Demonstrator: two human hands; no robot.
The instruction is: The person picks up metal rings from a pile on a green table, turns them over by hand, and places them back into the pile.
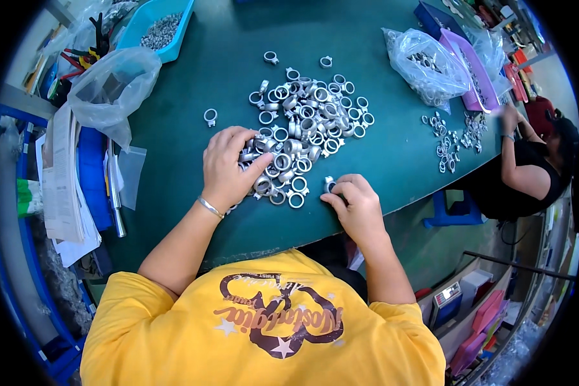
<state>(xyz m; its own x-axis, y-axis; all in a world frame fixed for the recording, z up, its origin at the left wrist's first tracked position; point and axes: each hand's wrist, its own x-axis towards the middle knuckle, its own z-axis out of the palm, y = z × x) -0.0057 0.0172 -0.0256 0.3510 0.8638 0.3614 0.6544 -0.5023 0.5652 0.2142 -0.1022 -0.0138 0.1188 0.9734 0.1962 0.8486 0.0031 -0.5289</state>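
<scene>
A heap of silver metal rings, each with a small lug on its rim, lies on the green tabletop in front of me. My left hand rests against the heap's near left side, thumb apart from the fingers and touching rings there. Some of its fingertips are hidden among them. To the right of the heap, just above the table, my right hand pinches one metal ring between thumb and fingers. A few single rings lie apart, such as a loose ring at the left.
At the far left stand a turquoise bin of small metal parts and a clear plastic bag. Papers hang by the left edge. A filled plastic bag, purple basket and small parts lie near a co-worker at right.
</scene>
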